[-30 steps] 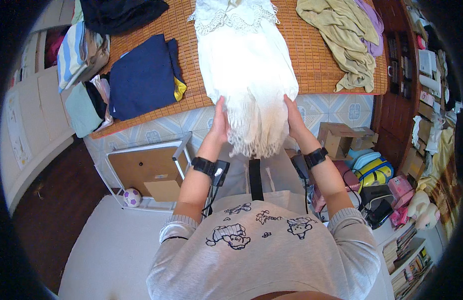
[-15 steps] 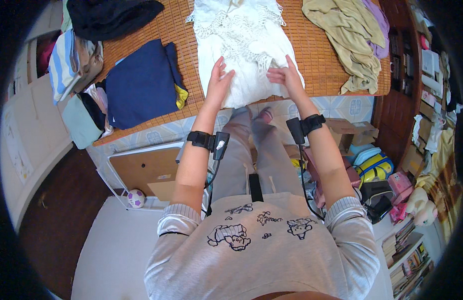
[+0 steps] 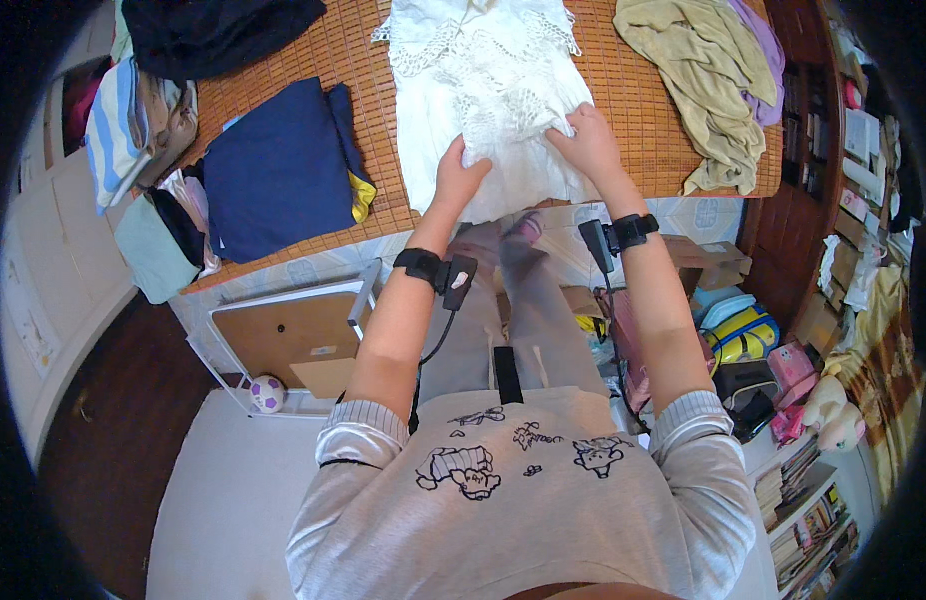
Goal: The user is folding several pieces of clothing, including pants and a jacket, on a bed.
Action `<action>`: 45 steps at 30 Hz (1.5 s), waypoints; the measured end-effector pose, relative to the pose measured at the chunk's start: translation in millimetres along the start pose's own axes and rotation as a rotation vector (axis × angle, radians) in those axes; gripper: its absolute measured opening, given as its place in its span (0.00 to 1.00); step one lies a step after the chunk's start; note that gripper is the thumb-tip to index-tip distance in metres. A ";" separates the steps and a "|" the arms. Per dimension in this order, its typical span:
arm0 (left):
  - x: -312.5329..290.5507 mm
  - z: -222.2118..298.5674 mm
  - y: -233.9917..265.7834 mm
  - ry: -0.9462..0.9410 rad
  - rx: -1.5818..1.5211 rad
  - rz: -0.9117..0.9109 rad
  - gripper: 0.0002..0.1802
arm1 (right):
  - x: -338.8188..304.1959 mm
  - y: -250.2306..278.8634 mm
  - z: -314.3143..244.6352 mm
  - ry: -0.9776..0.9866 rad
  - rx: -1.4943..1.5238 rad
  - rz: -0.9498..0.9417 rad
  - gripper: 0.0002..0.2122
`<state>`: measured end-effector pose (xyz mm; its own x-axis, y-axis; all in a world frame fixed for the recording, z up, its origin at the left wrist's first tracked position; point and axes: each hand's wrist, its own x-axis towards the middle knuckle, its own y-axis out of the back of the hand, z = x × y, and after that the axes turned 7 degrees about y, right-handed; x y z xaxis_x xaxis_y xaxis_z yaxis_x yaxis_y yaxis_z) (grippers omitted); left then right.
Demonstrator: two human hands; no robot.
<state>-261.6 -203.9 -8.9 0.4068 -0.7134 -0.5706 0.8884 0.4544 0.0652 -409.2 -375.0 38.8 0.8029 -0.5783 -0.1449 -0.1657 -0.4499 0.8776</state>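
Observation:
A white garment with lacy, openwork trim (image 3: 503, 110) lies on the woven bamboo mat in front of me. My left hand (image 3: 463, 178) is at its left near part, thumb and fingers closing on the cloth. On the right side my right hand (image 3: 589, 148) pinches the fabric, its fingertips partly hidden in the folds. Between the two hands the cloth is gathered into soft wrinkles. The garment's near edge hangs at the mat's front edge. Each wrist wears a black strap with a small device and a cable.
Left on the bamboo mat (image 3: 383, 100) lie folded navy clothing (image 3: 278, 170), a black garment (image 3: 218, 35) and a pale green folded cloth (image 3: 158, 250). A crumpled khaki garment (image 3: 698, 80) lies to the right. Below stand a folded table (image 3: 283, 335), a ball (image 3: 267, 393) and bags (image 3: 743, 335).
Both hands have gone from spread fingers over the garment to fingers closed on its cloth. My left hand has shifted slightly right and nearer. The lace trim between them is more bunched.

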 end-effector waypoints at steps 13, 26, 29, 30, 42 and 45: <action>47.4 -3.3 49.2 0.164 -0.282 0.337 0.28 | 12.9 -37.7 33.5 -0.400 0.531 -0.043 0.20; -18.9 -25.9 49.1 0.033 0.632 0.569 0.57 | -24.0 -27.9 15.5 -0.390 0.207 0.281 0.35; -3.4 -32.2 40.4 0.024 0.298 0.389 0.43 | -33.5 -41.4 29.5 -0.438 0.654 0.144 0.32; -2.6 -29.8 34.4 0.019 0.293 0.383 0.43 | -38.0 -46.2 38.4 -0.448 0.732 0.093 0.29; -149.7 -19.9 35.9 0.858 -0.488 -0.050 0.31 | -150.0 16.6 -13.8 -0.847 1.319 -0.345 0.24; -178.7 -17.0 22.0 0.705 -0.408 0.012 0.38 | -178.3 24.8 -23.1 -0.906 1.245 -0.353 0.29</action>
<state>-318.4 -57.4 80.5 0.0657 -0.2659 -0.9618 0.6818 0.7157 -0.1514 -543.2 -267.3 97.0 0.3821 -0.3211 -0.8666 -0.7657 -0.6349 -0.1024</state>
